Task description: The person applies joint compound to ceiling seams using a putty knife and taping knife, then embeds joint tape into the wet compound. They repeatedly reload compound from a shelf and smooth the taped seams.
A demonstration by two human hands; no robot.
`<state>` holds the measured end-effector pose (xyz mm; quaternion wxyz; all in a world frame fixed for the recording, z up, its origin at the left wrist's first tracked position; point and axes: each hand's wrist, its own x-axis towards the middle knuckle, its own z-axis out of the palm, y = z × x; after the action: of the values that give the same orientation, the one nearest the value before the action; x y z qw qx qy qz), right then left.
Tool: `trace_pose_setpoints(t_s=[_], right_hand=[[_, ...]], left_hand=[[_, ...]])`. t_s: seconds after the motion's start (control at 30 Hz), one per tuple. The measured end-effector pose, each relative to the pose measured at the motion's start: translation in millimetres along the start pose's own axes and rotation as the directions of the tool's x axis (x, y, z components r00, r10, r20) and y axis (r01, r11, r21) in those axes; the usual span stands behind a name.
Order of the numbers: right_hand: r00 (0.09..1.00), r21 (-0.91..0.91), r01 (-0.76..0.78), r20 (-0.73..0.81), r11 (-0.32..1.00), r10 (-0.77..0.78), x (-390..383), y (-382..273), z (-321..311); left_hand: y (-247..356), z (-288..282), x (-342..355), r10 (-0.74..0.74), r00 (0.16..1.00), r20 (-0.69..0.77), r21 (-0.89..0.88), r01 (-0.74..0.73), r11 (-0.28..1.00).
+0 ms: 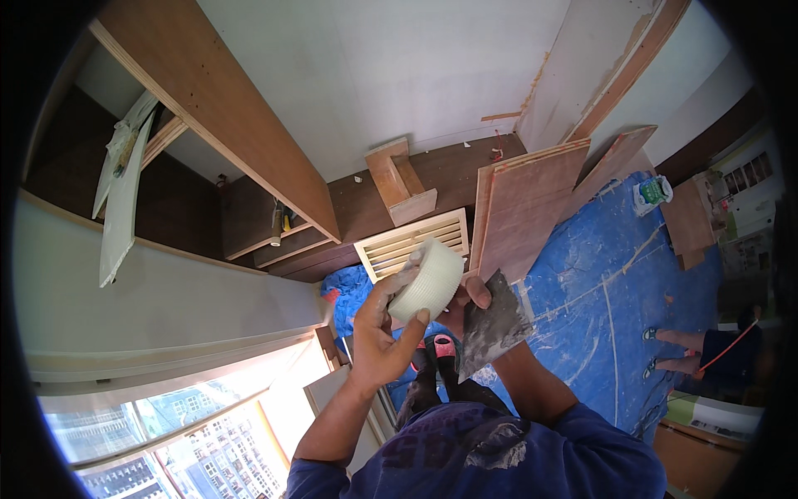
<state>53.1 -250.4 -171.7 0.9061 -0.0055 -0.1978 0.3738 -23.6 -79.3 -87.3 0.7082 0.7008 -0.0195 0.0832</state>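
Observation:
My left hand (378, 333) grips a white roll of mesh tape (428, 279), thumb across its lower rim and fingers behind it. My right hand (467, 301) is mostly hidden behind the roll; its thumb rests by the roll's right edge and it holds a grey, plaster-smeared putty knife (495, 326) whose blade points down and right. Both forearms rise from my blue shirt at the bottom of the view.
A blue tarp (607, 283) covers the floor below. Brown wooden boards (524, 204) lean by the wall, next to a slatted cream vent panel (413, 241). A wooden shelf unit (224, 108) runs at upper left. Another person's legs (682, 349) show at right. A window (166, 424) lies lower left.

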Motion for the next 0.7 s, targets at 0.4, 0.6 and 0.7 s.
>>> trace_pose_setpoints(t_s=[0.4, 0.6, 0.7], right_hand=[[1.000, -0.063, 0.003, -0.030, 0.998, -0.005, -8, 16, -13], [0.997, -0.289, -0.069, -0.057, 0.955, 0.055, 2, 0, 38], [0.988, -0.448, -0.150, -0.049, 0.881, 0.144, -7, -7, 26]], left_hand=[[-2, 5, -7, -0.131, 0.975, -0.177, -0.098, 0.115, 0.989], [2, 7, -4, -0.145, 0.970, -0.196, -0.220, 0.100, 0.970], [-9, 4, -4, -0.140, 0.969, -0.203, -0.198, 0.099, 0.975]])
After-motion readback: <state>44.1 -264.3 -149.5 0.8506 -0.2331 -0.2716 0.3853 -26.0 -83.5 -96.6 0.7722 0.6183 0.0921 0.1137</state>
